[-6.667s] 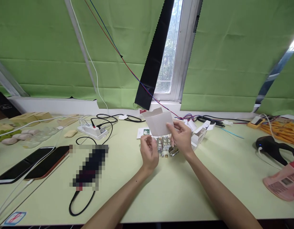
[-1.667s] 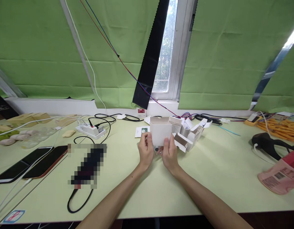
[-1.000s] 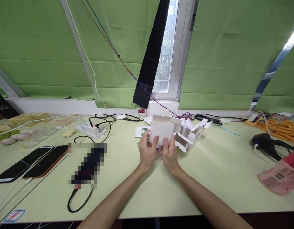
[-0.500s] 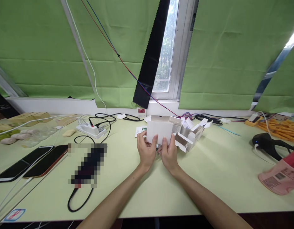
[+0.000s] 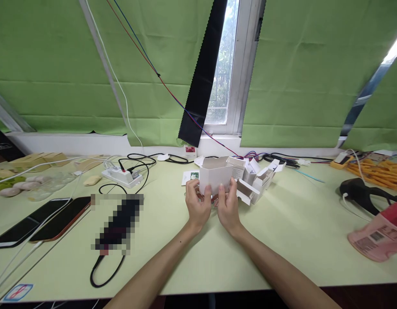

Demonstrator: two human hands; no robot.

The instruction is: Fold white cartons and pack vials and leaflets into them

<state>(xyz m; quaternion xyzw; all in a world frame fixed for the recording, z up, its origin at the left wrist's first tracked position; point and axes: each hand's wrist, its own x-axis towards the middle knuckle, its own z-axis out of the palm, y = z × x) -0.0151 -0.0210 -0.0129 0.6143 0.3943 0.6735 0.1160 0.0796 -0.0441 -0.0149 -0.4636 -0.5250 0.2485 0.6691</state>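
Observation:
Both hands grip one small white cardboard box point(image 5: 216, 174) just above the pale green table point(image 5: 198, 253). My left hand point(image 5: 198, 205) clasps its left lower side and my right hand point(image 5: 228, 206) its right lower side, thumbs on the near face. The box's top is open, with a flap standing at the back. Directly behind and to the right lie several more open white boxes point(image 5: 258, 182). Whatever sits under the held box is hidden by my fingers.
A white power strip point(image 5: 122, 176) with black cables sits back left. Two phones point(image 5: 40, 223) lie at the left, a blurred dark object point(image 5: 117, 223) beside them. A black scanner point(image 5: 362, 193), a pink packet point(image 5: 377, 238) and orange sticks point(image 5: 383, 174) are at the right.
Earlier my right hand alone held the flat box up. Now both hands hold it, opened into shape, lower and close to the table; it has tilted slightly in the last second.

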